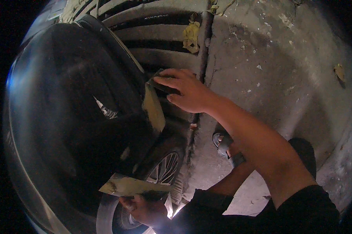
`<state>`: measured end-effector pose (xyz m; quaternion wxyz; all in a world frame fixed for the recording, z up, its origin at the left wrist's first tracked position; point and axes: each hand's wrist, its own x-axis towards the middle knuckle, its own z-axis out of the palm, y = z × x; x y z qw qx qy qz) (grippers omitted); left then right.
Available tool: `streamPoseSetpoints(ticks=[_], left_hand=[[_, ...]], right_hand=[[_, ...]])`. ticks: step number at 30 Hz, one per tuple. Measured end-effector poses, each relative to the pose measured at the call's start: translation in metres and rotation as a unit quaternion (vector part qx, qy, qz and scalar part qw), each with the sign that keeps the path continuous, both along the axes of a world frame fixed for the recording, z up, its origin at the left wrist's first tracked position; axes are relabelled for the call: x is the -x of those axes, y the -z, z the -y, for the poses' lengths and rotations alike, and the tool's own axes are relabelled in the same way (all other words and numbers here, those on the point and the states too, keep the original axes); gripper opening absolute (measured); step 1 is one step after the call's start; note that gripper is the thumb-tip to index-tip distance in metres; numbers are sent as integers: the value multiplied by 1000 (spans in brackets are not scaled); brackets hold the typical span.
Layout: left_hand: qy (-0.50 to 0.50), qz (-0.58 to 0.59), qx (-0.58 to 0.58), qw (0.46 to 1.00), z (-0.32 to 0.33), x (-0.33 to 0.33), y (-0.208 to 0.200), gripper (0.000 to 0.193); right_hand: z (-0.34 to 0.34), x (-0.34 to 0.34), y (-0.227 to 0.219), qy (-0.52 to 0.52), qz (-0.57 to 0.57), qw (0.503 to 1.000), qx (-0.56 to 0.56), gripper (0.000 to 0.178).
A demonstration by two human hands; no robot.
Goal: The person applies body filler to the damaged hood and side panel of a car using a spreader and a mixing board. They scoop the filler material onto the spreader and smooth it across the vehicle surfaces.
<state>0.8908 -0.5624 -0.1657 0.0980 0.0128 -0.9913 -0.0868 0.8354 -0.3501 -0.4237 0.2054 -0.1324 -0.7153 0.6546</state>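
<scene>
A dark car body (78, 128) fills the left side, with a pale yellowish patch (154, 109) along its edge above a spoked wheel (166, 167). My right hand (184, 87) reaches to the top of that patch, its fingers closed on a thin dark flat piece (166, 87) whose exact kind is hard to make out. Lower down, my left hand (144, 210) grips a flat plate (137, 186) with yellowish and dark smears on its top. The plate is held roughly level, beside the wheels. Part of the left fingers is hidden beneath it.
Slatted concrete grating (156, 33) runs beyond the car, with a crumpled yellow leaf (191, 37) on it. Stained concrete floor (258, 78) spreads to the right. My sandalled foot (224, 145) stands there. A bright light (174, 208) glows low by my left hand.
</scene>
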Motion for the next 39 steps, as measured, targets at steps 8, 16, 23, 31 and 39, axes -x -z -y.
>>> streamPoseSetpoints(ticks=[8, 16, 23, 31, 39], left_hand=[[344, -22, 236, 909, 1, 8, -12, 50], [153, 36, -97, 983, 13, 3, -4, 71], [-35, -20, -316, 948, -45, -8, 10, 69], [18, 9, -319, 948, -32, -4, 9, 69], [157, 23, -159, 975, 39, 0, 1, 50]], right_hand=[[59, -26, -8, -58, 2, 997, 59, 56], [32, 0, -8, -7, 8, 977, 212, 56], [85, -26, -5, -59, 8, 975, 213, 57], [147, -62, -36, -40, 66, 955, 287, 55], [95, -25, -54, 2, 125, 928, 351, 53]])
